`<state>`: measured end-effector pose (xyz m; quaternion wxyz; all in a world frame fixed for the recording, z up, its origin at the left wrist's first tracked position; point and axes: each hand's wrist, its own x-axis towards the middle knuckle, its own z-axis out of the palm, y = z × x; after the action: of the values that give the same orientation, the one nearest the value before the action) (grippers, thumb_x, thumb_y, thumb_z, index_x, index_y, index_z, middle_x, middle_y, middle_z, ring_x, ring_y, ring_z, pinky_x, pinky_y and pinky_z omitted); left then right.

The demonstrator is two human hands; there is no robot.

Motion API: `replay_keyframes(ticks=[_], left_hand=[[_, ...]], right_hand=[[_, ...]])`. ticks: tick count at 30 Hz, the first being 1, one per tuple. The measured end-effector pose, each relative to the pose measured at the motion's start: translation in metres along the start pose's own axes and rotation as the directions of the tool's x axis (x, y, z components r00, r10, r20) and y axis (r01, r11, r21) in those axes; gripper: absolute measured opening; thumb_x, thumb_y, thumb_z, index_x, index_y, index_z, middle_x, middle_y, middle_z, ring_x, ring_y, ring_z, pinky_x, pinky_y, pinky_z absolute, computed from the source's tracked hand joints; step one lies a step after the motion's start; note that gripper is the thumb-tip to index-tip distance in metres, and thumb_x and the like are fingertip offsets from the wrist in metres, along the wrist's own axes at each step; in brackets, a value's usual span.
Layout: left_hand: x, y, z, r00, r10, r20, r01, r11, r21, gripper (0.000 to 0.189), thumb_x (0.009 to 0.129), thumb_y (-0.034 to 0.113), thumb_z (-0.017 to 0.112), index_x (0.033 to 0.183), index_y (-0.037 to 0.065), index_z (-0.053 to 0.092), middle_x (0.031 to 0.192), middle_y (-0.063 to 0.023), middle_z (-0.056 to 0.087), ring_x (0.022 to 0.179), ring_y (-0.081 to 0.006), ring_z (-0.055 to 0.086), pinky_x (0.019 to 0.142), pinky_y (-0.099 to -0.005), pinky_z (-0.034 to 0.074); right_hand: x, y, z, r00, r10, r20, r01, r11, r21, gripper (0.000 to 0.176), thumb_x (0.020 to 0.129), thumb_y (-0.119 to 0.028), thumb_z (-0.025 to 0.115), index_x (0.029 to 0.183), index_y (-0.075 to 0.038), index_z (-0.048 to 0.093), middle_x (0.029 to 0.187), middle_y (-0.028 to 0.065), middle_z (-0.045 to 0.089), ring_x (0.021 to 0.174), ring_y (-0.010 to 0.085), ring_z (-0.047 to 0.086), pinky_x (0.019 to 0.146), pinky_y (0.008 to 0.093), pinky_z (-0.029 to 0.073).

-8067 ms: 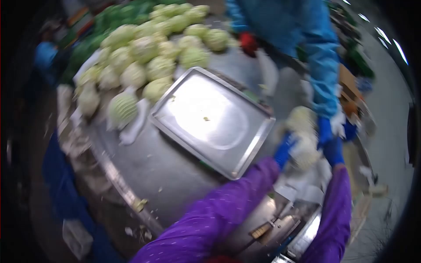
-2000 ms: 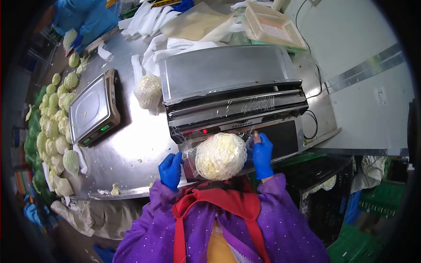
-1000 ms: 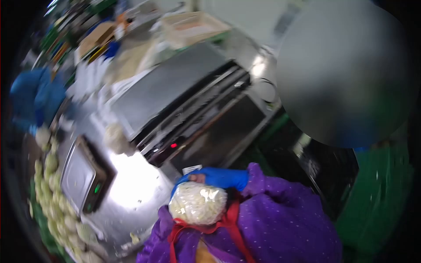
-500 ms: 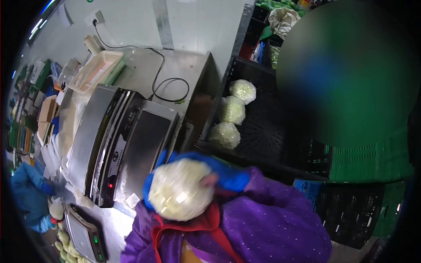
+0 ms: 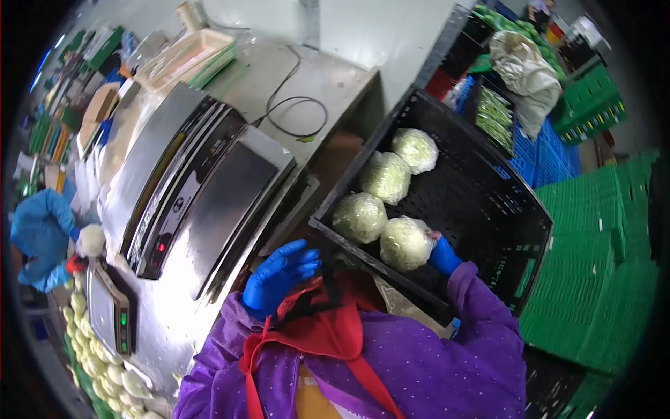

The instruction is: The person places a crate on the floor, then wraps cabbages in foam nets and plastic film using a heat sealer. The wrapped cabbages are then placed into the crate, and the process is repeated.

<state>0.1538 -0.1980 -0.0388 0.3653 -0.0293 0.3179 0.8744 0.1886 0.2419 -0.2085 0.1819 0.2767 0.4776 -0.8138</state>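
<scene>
We grip a cabbage by its side with our right hand. It is beside three more cabbages, on the near side of the crate. If we shove it into them, its wrap might rip. Our left hand is spread, holding nothing.

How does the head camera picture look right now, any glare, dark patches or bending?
Head view: the corners are black, and the wrapping machine looks bowed, probably lens distortion; head view: white glare washes out part of the steel table; head view: small highlights dot the wrapped cabbage at the right hand.
</scene>
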Motion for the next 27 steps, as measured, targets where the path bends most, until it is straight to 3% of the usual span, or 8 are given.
replay_keyframes(ticks=[5,9,11,14,18,22,25,27], left_hand=[[-0.043,0.009,-0.04,0.969,0.16,-0.187,-0.165,0.986,-0.008,0.05,0.096,0.028,0.042,0.139,0.005,0.033,0.133,-0.0165,0.047,0.121,-0.0283,0.047,0.105,-0.0421,0.035],[-0.085,0.037,-0.072,0.889,0.314,-0.332,-0.336,0.942,-0.008,0.036,0.093,0.016,0.047,0.126,0.002,0.049,0.124,-0.016,0.054,0.117,-0.0269,0.051,0.1,-0.0384,0.039],[-0.117,0.062,-0.099,0.794,0.464,-0.393,-0.47,0.878,0.088,0.037,0.093,0.02,0.046,0.125,0.001,0.05,0.122,-0.0165,0.055,0.11,-0.0258,0.055,0.097,-0.0368,0.041],[-0.166,0.108,-0.167,0.4,0.776,-0.487,-0.817,0.542,0.194,0.035,0.092,0.019,0.047,0.122,0.001,0.051,0.113,-0.0113,0.06,0.102,-0.0211,0.058,0.09,-0.0339,0.045],[-0.239,0.168,-0.248,-0.283,0.753,-0.594,-0.548,0.382,0.745,0.051,0.083,0.006,0.062,0.13,0.004,0.042,0.12,-0.0124,0.052,0.113,-0.0213,0.049,0.097,-0.0351,0.041],[-0.243,0.178,-0.369,-0.425,0.797,-0.43,0.014,0.481,0.877,0.11,0.06,0.025,0.085,0.144,0.005,0.017,0.14,-0.0233,0.024,0.127,-0.0363,0.031,0.106,-0.0428,0.03],[-0.238,0.214,-0.362,-0.366,0.858,-0.361,0.35,0.487,0.8,0.119,0.054,0.03,0.087,0.144,0.005,0.014,0.14,-0.0241,0.025,0.129,-0.0387,0.028,0.108,-0.0429,0.027],[-0.244,0.229,-0.383,-0.29,0.875,-0.388,0.311,0.47,0.826,0.116,0.056,0.029,0.087,0.143,0.004,0.016,0.14,-0.0209,0.027,0.129,-0.0335,0.03,0.108,-0.0402,0.028]], right_hand=[[-0.008,-0.005,-0.026,0.991,0.002,-0.13,-0.098,0.67,-0.736,0.042,0.088,-0.027,0.052,0.121,-0.002,0.053,0.118,0.0136,0.057,0.103,0.0238,0.055,0.092,0.0362,0.042],[-0.023,-0.074,0.002,0.982,-0.163,-0.097,-0.042,0.308,-0.95,0.033,0.089,-0.021,0.056,0.116,-0.001,0.058,0.111,0.013,0.061,0.093,0.0199,0.058,0.083,0.0329,0.046],[-0.012,-0.117,0.052,0.966,-0.257,-0.02,0.067,0.327,-0.943,0.029,0.09,-0.018,0.058,0.113,-0.001,0.06,0.107,0.0127,0.063,0.088,0.018,0.059,0.079,0.0313,0.048],[0.033,-0.166,0.141,0.92,-0.351,0.173,0.342,0.506,-0.792,0.039,0.092,-0.026,0.053,0.12,0.001,0.053,0.103,0.013,0.062,0.091,0.0201,0.059,0.085,0.0345,0.048],[0.022,-0.138,0.346,0.753,-0.434,0.494,0.651,0.39,-0.65,0.031,0.094,-0.021,0.051,0.113,0.003,0.056,0.093,0.0096,0.062,0.081,0.0162,0.06,0.077,0.029,0.049],[0.026,-0.075,0.49,0.716,-0.259,0.648,0.693,0.369,-0.619,0.026,0.092,-0.017,0.053,0.107,0.004,0.06,0.094,0.01,0.062,0.082,0.0161,0.061,0.077,0.0282,0.049],[0.012,-0.033,0.59,0.606,-0.169,0.777,0.788,0.262,-0.558,0.021,0.091,-0.012,0.054,0.103,0.003,0.062,0.092,0.0074,0.063,0.082,0.0149,0.061,0.077,0.0269,0.048],[-0.006,-0.013,0.656,0.546,-0.08,0.834,0.833,0.159,-0.53,0.018,0.09,-0.008,0.054,0.102,0.002,0.062,0.09,0.0069,0.063,0.082,0.0146,0.061,0.077,0.0266,0.047]])
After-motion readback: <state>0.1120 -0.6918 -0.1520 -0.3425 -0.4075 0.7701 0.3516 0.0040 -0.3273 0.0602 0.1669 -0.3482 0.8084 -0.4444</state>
